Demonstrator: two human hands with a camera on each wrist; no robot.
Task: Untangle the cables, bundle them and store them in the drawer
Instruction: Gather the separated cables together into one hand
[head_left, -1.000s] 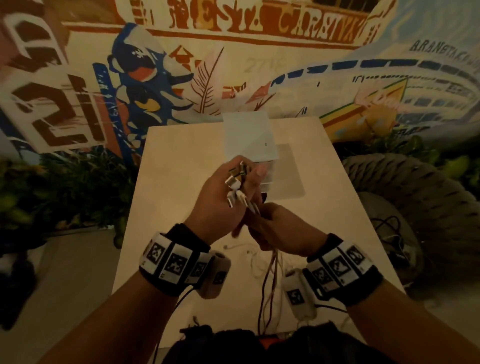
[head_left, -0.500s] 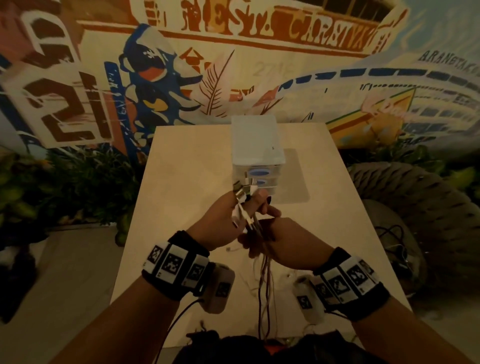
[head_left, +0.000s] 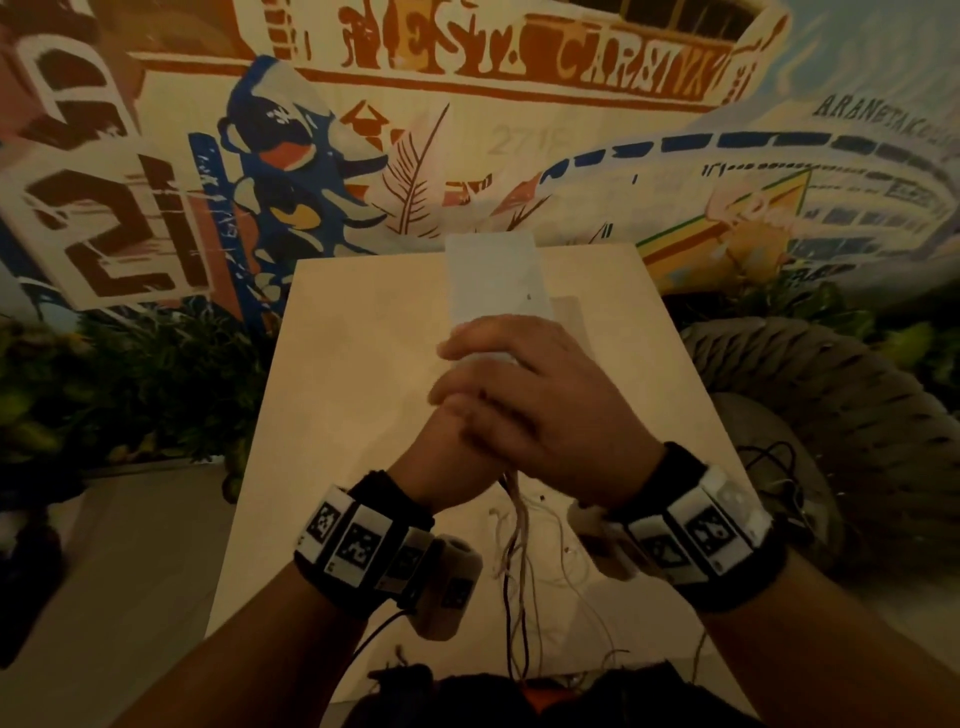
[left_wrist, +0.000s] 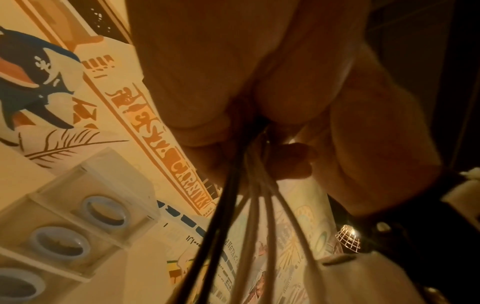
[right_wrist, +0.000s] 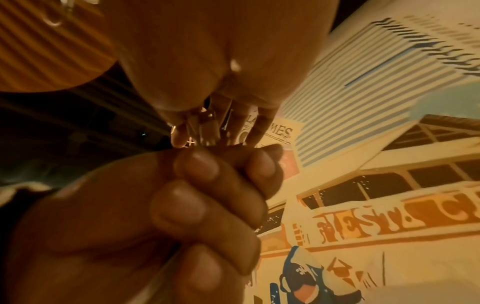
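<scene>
Head view looks down a pale table (head_left: 363, 395) that runs away from the person toward a painted wall (head_left: 467, 156), a mural of orange lettering, a big "21", a blue figure and a white curved building. Green plants (head_left: 130, 389) stand along the table's left side, and a woven round seat (head_left: 831, 405) sits off its right side with a loose dark wire lying on it. At the far edge, near the middle, stands a small translucent drawer unit (head_left: 493, 280); the left wrist view shows its stacked fronts with blue oval pulls, all closed.

Above the middle of the table both hands meet. The left hand (head_left: 441, 457) is curled into a fist round the cables (head_left: 514, 561), fingers pressed together, as the right wrist view shows plainly. The right hand (head_left: 540, 410) lies over the top of it, fingers bent and close together, holding a whitish piece near the fingertips; whether it also grips the cables I cannot tell, as the hand is blurred.

From under the fist the cables, some dark and some pale, hang in a loose bunch and trail down to the near edge of the table. A few thin pale strands lie scattered on the surface there.
</scene>
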